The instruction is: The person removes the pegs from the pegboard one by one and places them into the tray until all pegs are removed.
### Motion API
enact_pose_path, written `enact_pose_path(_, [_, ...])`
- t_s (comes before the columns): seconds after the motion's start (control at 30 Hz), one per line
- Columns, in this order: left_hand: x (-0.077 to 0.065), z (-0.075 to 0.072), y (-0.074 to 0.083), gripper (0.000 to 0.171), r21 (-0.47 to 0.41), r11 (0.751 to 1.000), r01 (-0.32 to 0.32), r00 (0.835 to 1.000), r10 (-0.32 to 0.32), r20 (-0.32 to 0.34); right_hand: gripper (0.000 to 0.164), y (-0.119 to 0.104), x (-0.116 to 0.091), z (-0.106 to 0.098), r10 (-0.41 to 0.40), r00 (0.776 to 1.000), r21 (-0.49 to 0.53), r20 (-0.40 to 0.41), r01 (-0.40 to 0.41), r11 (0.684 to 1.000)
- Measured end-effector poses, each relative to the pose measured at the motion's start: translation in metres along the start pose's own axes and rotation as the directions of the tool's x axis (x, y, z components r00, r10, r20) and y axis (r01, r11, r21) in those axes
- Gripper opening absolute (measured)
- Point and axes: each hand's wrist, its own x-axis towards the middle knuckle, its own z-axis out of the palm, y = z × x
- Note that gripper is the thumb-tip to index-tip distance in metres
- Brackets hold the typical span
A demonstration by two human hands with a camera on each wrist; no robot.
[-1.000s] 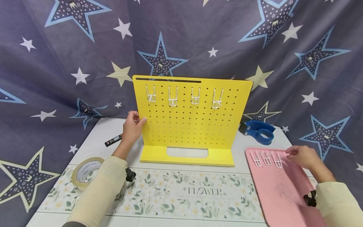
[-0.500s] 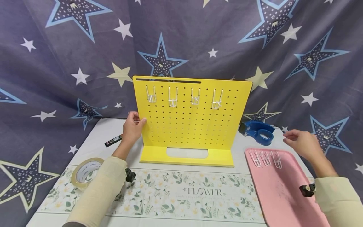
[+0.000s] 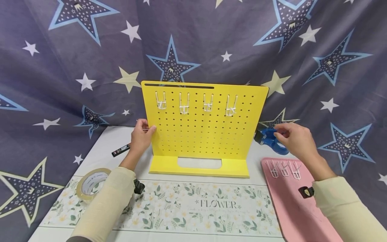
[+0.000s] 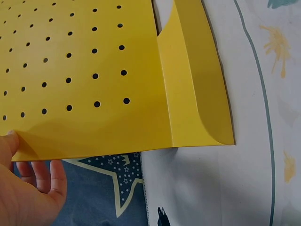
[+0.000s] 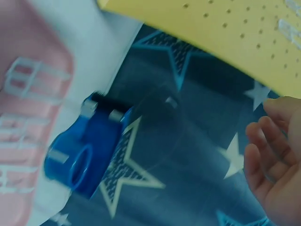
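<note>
A yellow pegboard [image 3: 193, 134] stands upright on its base, with several white wire hooks [image 3: 184, 104] hung along its upper rows. My left hand [image 3: 142, 136] grips the board's left edge, the thumb on the front face and the fingers behind, as the left wrist view also shows. Over the blue tape dispenser [image 3: 267, 139] hovers my right hand [image 3: 294, 139], its fingers loosely bent; nothing shows between thumb and fingers in the right wrist view [image 5: 277, 155]. Three more white wire hooks [image 3: 284, 169] lie at the far end of the pink tray [image 3: 305, 201].
A roll of clear tape [image 3: 92, 184] lies left, beside my left forearm. Behind my left wrist is a small black box cutter-like strip [image 3: 121, 150]. A floral runner [image 3: 211, 208] crosses the table's front, and a star-patterned curtain [image 3: 205, 40] hangs behind.
My right hand has lifted away from the hooks' end of the pink tray and moved left, to over the blue dispenser. The left hand and the pegboard have stayed put.
</note>
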Motion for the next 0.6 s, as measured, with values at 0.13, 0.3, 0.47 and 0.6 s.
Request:
enact_pose_path(0.13, [0.000,0.000,0.000,0.028,0.003,1.000,-0.001,1.000,0.001,0.000,0.023,-0.023,0.009,0.008,-0.009,0.998,0.043,-0.061,0.012,0.999])
enact_pose_path(0.3, [0.000,0.000,0.000,0.028,0.001,1.000,0.003,1.000,-0.003,0.006,0.020,-0.047,0.023,0.022,-0.061,0.981,0.076,-0.183,0.076,0.994])
enact_pose_path(0.47, [-0.001,-0.001,0.001,0.028,0.003,1.000,0.012,1.000,-0.012,0.006,0.021,-0.070,0.038,0.036,-0.118,0.956,0.077,-0.268,0.144,0.987])
enact_pose_path(0.6, [-0.001,-0.001,0.001,0.028,0.003,1.000,0.014,1.000,-0.014,0.003,0.022,-0.086,0.048,0.044,-0.110,0.954,0.098,-0.279,0.142,0.985])
